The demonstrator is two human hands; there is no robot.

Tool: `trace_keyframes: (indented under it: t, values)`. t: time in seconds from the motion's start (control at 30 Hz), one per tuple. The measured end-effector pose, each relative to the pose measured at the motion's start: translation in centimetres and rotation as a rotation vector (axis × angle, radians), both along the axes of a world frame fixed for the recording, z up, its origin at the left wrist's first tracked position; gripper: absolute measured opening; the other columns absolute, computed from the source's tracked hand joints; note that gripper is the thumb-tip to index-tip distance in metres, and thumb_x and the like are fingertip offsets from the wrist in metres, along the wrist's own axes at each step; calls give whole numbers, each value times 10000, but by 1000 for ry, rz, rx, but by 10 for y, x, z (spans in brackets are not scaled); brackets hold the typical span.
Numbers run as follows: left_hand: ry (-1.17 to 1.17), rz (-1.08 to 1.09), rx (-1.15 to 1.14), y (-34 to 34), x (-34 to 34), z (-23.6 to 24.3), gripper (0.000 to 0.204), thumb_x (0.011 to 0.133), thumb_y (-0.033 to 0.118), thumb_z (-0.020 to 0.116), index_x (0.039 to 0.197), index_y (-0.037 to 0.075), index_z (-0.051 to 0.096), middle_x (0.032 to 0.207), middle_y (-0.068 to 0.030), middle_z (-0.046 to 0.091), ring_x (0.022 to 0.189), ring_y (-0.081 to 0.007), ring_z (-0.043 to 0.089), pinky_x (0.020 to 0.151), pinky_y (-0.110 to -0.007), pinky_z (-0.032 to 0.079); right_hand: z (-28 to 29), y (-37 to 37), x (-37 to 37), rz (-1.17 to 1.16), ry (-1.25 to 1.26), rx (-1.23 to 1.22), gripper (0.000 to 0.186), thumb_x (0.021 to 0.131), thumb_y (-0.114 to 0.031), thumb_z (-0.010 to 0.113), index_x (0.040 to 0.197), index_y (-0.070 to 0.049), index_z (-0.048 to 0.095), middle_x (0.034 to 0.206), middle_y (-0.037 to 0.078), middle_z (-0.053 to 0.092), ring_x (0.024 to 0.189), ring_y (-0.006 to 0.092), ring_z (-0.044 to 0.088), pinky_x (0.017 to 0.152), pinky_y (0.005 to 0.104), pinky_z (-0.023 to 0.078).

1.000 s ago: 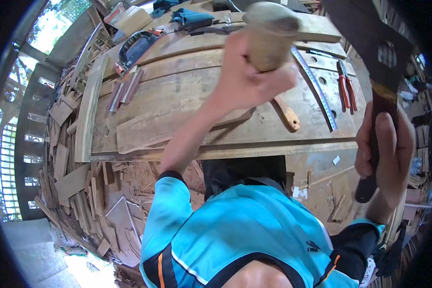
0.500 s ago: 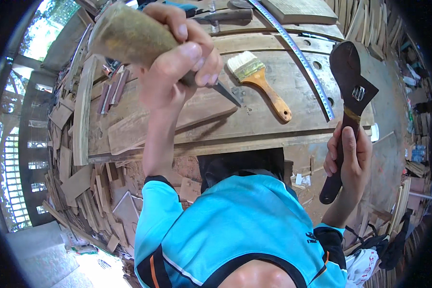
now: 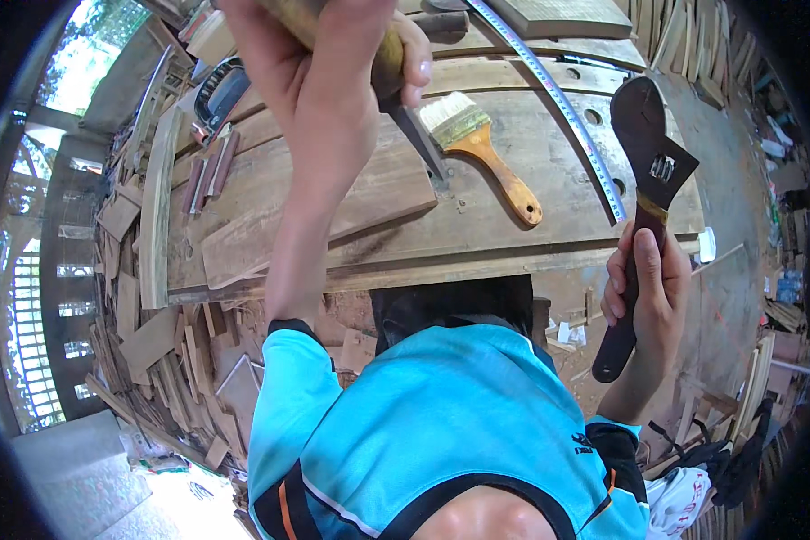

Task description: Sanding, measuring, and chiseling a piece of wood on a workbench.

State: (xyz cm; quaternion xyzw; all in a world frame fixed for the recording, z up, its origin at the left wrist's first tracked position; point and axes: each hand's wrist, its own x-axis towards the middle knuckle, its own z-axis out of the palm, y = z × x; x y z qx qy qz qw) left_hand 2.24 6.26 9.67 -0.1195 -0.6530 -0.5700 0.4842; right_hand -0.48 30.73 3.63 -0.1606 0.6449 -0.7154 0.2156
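Note:
My left hand (image 3: 333,117) is raised over the workbench (image 3: 531,243), its fingers wrapped round the thick wooden handle of a chisel (image 3: 418,144). The blade slants down to the right, its tip near the right end of a flat wooden board (image 3: 369,202); whether it touches cannot be told. Off the bench's right end, my right hand (image 3: 664,292) grips a dark adjustable wrench (image 3: 643,135) by its handle, with the jaw end pointing up. A flat paintbrush (image 3: 493,166) with pale bristles lies beside the chisel tip.
A steel tape or rule (image 3: 556,97) curves across the bench's right side. Several reddish wood strips (image 3: 211,175) and a blue-black tool (image 3: 220,97) lie at the left. Wood offcuts (image 3: 157,346) pile on the left floor. A white container (image 3: 707,245) sits by the bench's right end.
My left hand has tipped forward with the chisel, its handle moving up and away and the blade standing steeper. The wrench in my right hand has shifted slightly left.

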Motion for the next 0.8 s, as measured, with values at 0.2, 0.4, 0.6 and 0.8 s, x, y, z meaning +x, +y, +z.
trace_keyframes:
  t: [0.2, 0.4, 0.6, 0.8]
  values:
    - [-311, -4, 207, -4, -19, -21, 360, 889, 362, 490, 1086, 71, 409, 674, -71, 506, 371, -68, 437, 269, -197, 352, -4, 0, -1, 23, -13, 4, 230, 938, -229, 412, 837, -27, 456, 562, 10, 437, 383, 47, 386, 344, 184, 308]
    - [244, -302, -282, 8, -44, -26, 359, 893, 297, 514, 1123, 30, 441, 696, 8, 467, 465, -18, 385, 396, -167, 324, -8, 5, -3, -16, -31, 3, 233, 938, -237, 414, 846, -28, 458, 565, 10, 434, 383, 47, 387, 343, 185, 310]
    - [-213, -178, 37, 30, -26, -21, 364, 894, 212, 524, 1172, -2, 427, 720, 23, 463, 535, -8, 374, 449, -158, 302, -10, 6, -5, -10, -11, 0, 238, 938, -235, 416, 836, -24, 462, 567, 10, 433, 377, 49, 390, 333, 187, 306]
    - [-187, -154, -70, 32, -23, -20, 459, 855, 112, 575, 1236, -39, 370, 784, -12, 536, 582, -42, 423, 485, -167, 335, -7, 6, -6, -7, 6, 24, 233, 937, -226, 417, 834, -22, 464, 567, 12, 439, 375, 51, 394, 328, 190, 311]
